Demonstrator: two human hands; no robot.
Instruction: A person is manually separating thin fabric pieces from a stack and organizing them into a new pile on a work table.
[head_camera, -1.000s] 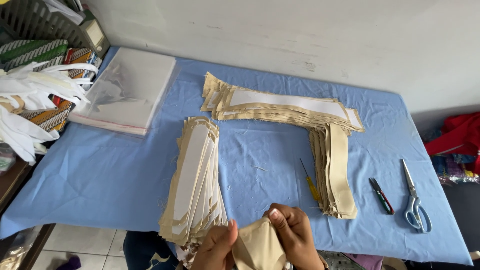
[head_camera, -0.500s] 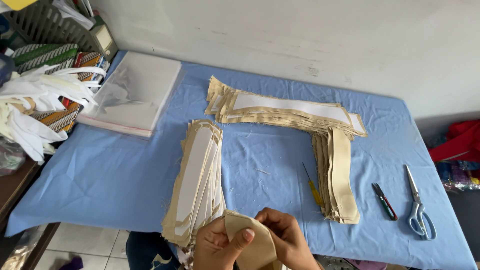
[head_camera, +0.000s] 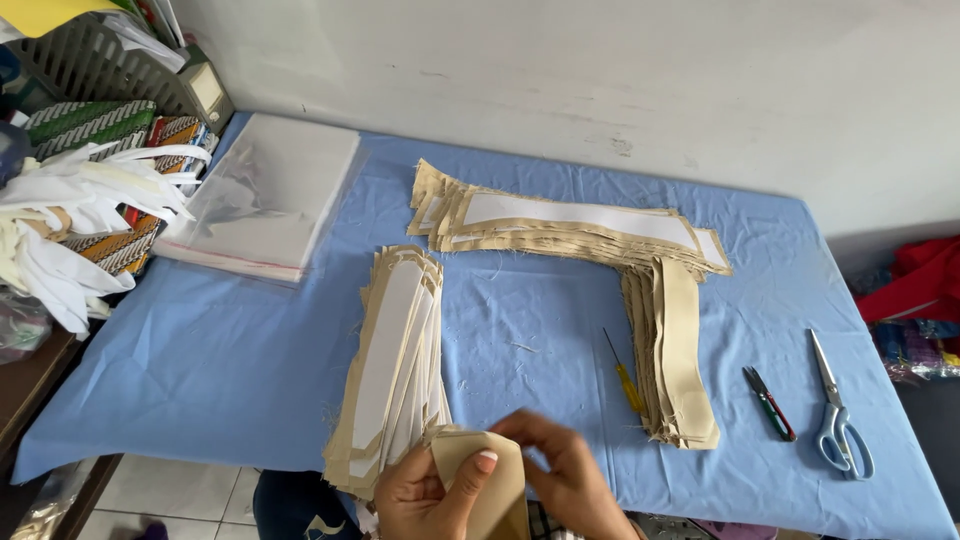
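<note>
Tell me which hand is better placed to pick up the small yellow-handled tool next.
Probably the right hand: the yellow-handled tool lies just beyond it on the blue tablecloth, while the left hand grips the tan fabric piece.

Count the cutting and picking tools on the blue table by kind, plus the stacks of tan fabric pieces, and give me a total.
Large scissors: 1
Small snips: 1
Yellow-handled pick: 1
Tan fabric stacks: 3, near, far, right
Total: 6
</note>
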